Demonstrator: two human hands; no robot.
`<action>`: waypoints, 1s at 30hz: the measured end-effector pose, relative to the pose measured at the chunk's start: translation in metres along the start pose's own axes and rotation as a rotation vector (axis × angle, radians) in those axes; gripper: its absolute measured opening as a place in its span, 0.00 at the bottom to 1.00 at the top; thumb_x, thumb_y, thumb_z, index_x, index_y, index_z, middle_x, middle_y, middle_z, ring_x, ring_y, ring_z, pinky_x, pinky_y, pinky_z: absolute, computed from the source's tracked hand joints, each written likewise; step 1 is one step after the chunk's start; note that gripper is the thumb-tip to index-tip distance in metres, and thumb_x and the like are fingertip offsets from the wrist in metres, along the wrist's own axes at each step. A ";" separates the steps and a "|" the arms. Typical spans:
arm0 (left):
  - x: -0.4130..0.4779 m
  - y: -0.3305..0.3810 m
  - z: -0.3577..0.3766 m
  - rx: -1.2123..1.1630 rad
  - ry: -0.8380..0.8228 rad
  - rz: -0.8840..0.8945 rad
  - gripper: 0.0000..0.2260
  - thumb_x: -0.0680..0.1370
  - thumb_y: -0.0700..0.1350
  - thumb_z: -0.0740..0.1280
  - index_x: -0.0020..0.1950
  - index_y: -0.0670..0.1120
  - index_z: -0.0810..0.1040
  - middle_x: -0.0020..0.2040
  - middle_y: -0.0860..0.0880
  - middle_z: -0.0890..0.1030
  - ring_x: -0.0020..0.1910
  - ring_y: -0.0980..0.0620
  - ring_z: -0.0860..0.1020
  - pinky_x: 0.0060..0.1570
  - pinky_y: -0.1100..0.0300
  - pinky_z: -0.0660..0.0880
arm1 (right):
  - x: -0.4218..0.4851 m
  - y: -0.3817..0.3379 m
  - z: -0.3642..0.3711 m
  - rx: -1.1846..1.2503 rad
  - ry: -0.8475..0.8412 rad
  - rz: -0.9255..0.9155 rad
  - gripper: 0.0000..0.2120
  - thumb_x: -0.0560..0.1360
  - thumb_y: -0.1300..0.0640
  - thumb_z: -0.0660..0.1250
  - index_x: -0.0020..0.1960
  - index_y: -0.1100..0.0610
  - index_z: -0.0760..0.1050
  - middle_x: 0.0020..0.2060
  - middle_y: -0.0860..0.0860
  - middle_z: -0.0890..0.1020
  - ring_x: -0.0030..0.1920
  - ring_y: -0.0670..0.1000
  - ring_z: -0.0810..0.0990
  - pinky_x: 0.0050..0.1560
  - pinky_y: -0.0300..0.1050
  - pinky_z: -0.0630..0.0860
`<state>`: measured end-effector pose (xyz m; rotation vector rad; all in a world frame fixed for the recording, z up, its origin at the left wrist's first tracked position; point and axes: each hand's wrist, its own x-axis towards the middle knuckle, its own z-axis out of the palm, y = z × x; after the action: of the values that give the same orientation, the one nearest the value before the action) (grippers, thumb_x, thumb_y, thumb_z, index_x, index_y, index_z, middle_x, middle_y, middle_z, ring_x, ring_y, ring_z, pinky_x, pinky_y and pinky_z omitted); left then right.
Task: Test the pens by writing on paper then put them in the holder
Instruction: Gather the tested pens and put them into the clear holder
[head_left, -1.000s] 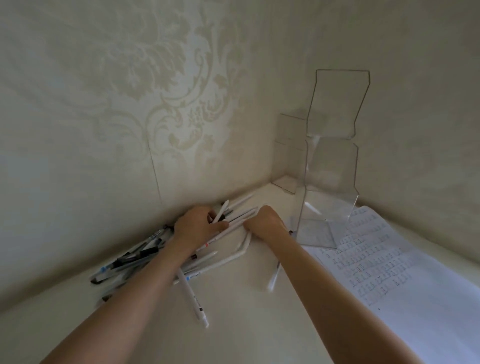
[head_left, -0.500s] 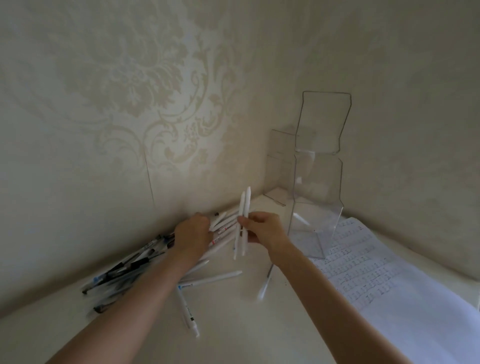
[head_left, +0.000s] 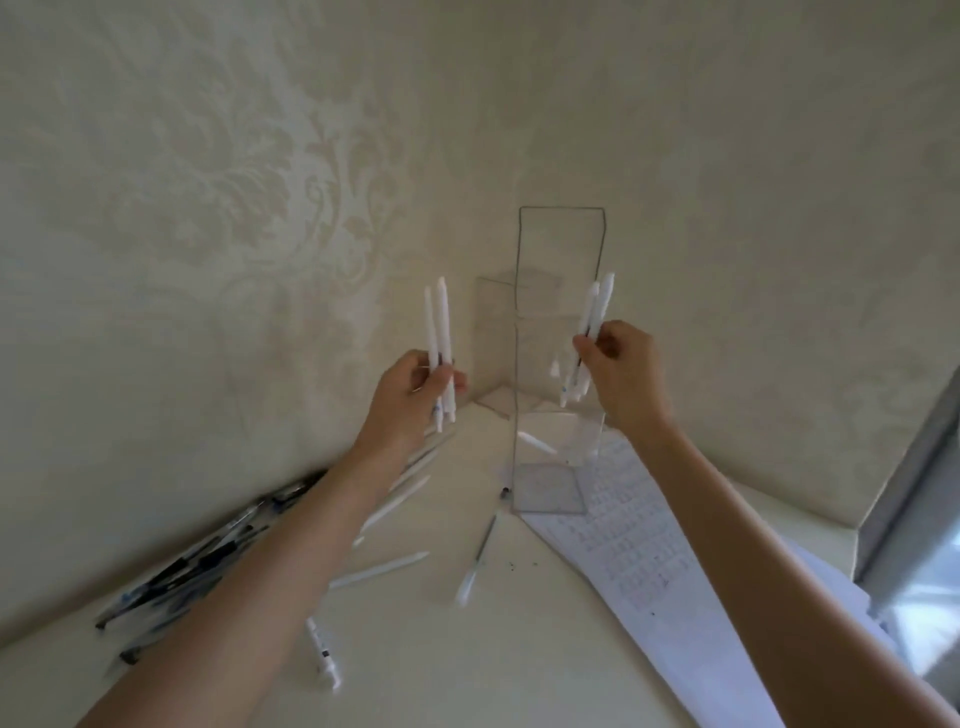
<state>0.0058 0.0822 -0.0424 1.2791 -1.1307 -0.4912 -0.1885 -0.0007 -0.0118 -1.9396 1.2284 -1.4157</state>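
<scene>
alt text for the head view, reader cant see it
The left hand and right hand each hold a few white pens upright above a pale table, near a tall clear holder in the corner. At left lie loose pens; at right, paper with rows of writing.

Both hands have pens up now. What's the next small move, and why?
Probably lower the right hand to the paper and scribble with one of its white pens. Those and the pens in the left hand are raised, none touching the paper, which lies just below beside the clear holder.
</scene>
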 end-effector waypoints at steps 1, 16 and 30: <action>0.001 0.012 0.013 -0.051 -0.033 0.037 0.07 0.79 0.38 0.61 0.42 0.46 0.73 0.40 0.49 0.81 0.37 0.56 0.80 0.37 0.61 0.75 | -0.002 0.006 0.001 -0.033 -0.025 0.018 0.08 0.76 0.58 0.66 0.46 0.64 0.76 0.37 0.56 0.79 0.35 0.49 0.74 0.34 0.38 0.68; 0.003 0.031 0.048 -0.062 -0.126 0.096 0.17 0.74 0.35 0.68 0.63 0.40 0.73 0.52 0.51 0.78 0.48 0.61 0.78 0.46 0.73 0.73 | -0.044 0.021 -0.013 0.299 0.066 0.040 0.05 0.75 0.62 0.66 0.51 0.57 0.76 0.43 0.51 0.82 0.46 0.50 0.81 0.49 0.48 0.79; -0.034 -0.103 -0.090 0.741 -0.188 -0.073 0.15 0.73 0.45 0.72 0.58 0.41 0.78 0.54 0.44 0.80 0.49 0.52 0.75 0.45 0.65 0.67 | -0.107 0.035 0.113 0.044 -0.649 0.033 0.11 0.77 0.63 0.62 0.59 0.57 0.75 0.55 0.48 0.77 0.56 0.47 0.76 0.53 0.34 0.68</action>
<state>0.0978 0.1254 -0.1400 1.9457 -1.4999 -0.2458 -0.1076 0.0557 -0.1367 -2.0894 0.8989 -0.6843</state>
